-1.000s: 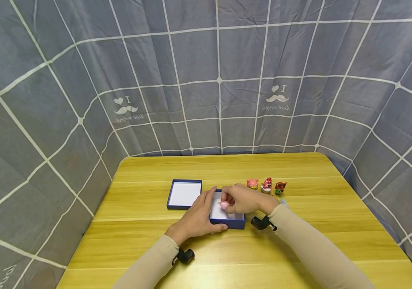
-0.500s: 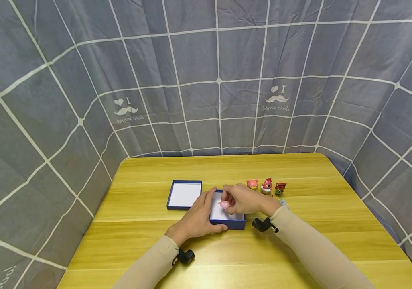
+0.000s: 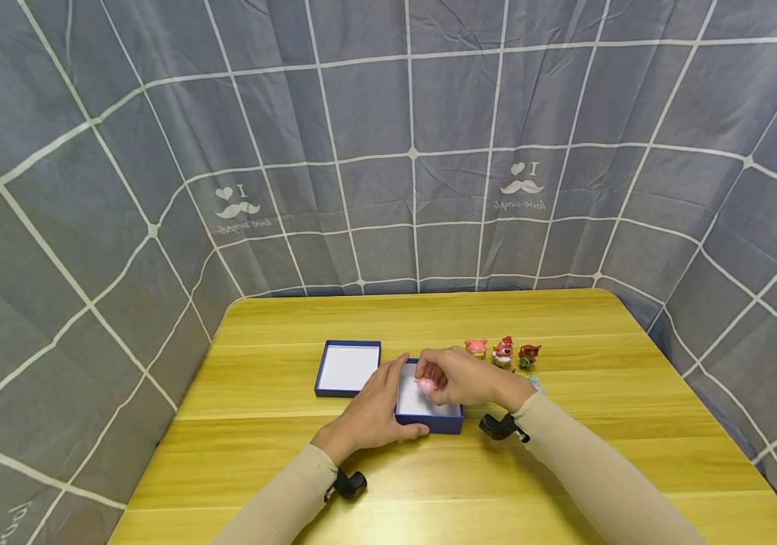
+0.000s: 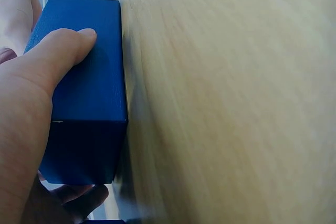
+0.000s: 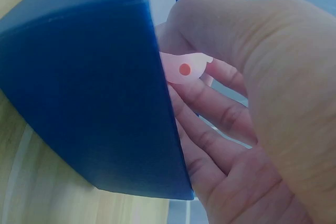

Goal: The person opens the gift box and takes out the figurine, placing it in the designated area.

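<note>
My left hand grips an open-topped blue box with a white inside. Its thumb lies along the box's front wall, while its fingers reach round the left side to the back. Over the box's interior, my right hand pinches a small pink toy figure between thumb and fingers. In the right wrist view the pink figure shows a round orange spot, and the box wall hides part of it. Whether it touches the box bottom I cannot tell.
A shallow blue lid, white inside, lies left of the box. Behind my right hand stand a pink figure, a red-and-pink figure and a brownish-red one. A light-blue item is partly hidden by the right wrist.
My right hand has shifted very slightly to the right, and the pink toy figure has moved with it. The left hand and the box look unmoved.
</note>
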The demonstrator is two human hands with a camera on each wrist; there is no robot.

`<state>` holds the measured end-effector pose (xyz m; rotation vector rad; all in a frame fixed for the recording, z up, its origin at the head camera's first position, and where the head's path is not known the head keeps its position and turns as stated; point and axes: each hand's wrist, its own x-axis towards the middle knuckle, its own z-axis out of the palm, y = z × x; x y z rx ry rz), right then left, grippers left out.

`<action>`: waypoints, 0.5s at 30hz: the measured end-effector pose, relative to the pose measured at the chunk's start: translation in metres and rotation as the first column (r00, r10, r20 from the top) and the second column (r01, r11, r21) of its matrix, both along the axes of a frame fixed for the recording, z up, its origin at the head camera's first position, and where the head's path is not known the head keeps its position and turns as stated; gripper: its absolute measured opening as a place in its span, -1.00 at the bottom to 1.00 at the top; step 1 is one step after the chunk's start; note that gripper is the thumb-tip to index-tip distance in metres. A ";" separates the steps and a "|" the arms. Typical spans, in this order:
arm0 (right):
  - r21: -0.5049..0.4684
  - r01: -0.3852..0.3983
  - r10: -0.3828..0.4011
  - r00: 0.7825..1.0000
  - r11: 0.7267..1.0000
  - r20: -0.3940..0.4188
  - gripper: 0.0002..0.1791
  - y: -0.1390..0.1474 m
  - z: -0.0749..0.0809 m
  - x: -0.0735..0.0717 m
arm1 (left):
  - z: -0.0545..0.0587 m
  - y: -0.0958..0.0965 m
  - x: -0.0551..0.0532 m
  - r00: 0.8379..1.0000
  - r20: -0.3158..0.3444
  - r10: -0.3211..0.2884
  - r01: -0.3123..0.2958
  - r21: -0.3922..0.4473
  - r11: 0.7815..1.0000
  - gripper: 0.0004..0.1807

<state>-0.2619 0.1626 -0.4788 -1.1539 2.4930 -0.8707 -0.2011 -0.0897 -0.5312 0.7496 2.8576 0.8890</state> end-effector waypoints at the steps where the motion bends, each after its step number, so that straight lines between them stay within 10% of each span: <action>1: -0.005 -0.003 0.003 1.000 1.000 0.000 -0.68 0.000 0.000 0.000 | 0.000 0.000 0.000 1.000 0.002 0.001 -0.001 0.002 1.000 0.47; 15: -0.039 -0.003 0.001 0.999 0.999 -0.041 -0.68 0.001 0.003 0.007 | 0.000 0.000 0.001 1.000 -0.009 0.001 -0.001 0.007 1.000 0.47</action>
